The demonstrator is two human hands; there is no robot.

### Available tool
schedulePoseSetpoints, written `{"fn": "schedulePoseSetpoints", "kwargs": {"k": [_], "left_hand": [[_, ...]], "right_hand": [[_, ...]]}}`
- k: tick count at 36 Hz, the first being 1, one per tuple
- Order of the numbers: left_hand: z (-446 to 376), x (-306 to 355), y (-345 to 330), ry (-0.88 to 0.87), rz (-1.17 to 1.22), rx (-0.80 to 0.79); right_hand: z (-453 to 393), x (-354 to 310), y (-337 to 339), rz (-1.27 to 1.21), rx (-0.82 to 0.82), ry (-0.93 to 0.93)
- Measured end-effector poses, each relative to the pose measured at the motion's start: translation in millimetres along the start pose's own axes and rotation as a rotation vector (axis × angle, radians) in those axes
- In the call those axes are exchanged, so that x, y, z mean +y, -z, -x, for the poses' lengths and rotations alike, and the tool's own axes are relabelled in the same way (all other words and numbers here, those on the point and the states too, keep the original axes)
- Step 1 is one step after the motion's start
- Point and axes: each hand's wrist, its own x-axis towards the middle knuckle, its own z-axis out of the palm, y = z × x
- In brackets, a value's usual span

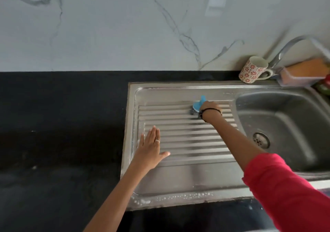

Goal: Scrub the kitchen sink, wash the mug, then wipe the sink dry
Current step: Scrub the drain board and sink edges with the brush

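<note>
At centre frame, the right hand (210,107) grasps a blue-handled steel-wool scrubber (197,106) on the ribbed stainless-steel sink drainboard (187,135). The left hand (150,148) lies flat, fingers straight, on the drainboard's left side. A white floral ceramic mug (253,69) stands at upper right, behind the basin.

Home kitchen. Stainless steel sink (284,124) with ribbed draining board (185,139) set into black tabletop (62,124). White marble-look wall (125,26) with grey veins behind. Chrome tap (289,48) at far right, floral mug (253,69) beside it on sink's far rim. Orange sponge in clear tray (303,73) just right of mug. Soap bubbles (171,197) along near edge of sink.
</note>
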Motion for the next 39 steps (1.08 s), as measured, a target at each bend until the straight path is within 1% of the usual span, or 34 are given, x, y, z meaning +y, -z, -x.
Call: {"fn": "schedulePoseSetpoints", "kwargs": {"k": [3, 5, 7, 9, 14, 18, 23, 26, 28, 35, 39], "left_hand": [[-8.1, 21.8, -2.9, 0.019, -0.032, 0.008], [-13.2, 34.5, -5.2, 0.016, -0.040, 0.009], [-18.1, 45.1, -7.7, 0.020, -0.043, 0.007], [-24.0, 55.0, -11.6, 0.030, -0.043, 0.017], [-34.3, 88.8, -18.7, -0.013, -0.036, 0.006], [-40.9, 117.3, -21.3, -0.062, -0.029, 0.000], [-48.6, 137.8, -20.8, -0.088, -0.016, -0.008], [-51.8, 142.4, -17.9, -0.101, -0.020, -0.010], [-53.2, 144.1, -16.7, -0.101, -0.036, -0.012], [-52.2, 148.7, -18.1, -0.091, -0.011, -0.020], [-50.3, 147.1, -21.2, -0.085, -0.013, -0.038]], "right_hand": [[8.3, -31.5, -16.8, -0.018, -0.067, 0.186], [13.7, -42.6, -21.8, 0.011, -0.059, 0.253], [13.1, -36.1, -21.9, 0.056, -0.027, 0.281], [4.1, -11.4, -19.3, 0.068, 0.000, 0.259], [-38.1, 80.6, 5.4, -0.016, 0.039, 0.069], [-51.1, 130.9, 14.9, -0.105, 0.019, -0.014], [-9.3, 143.3, -19.8, -0.055, 0.079, -0.032], [11.4, 142.7, -36.2, 0.004, 0.123, 0.001], [4.2, 140.6, -32.1, -0.009, 0.112, 0.003], [-70.7, 140.4, 6.7, -0.128, 0.124, -0.030], [-55.1, 151.7, -0.3, -0.140, 0.122, -0.029]]}}
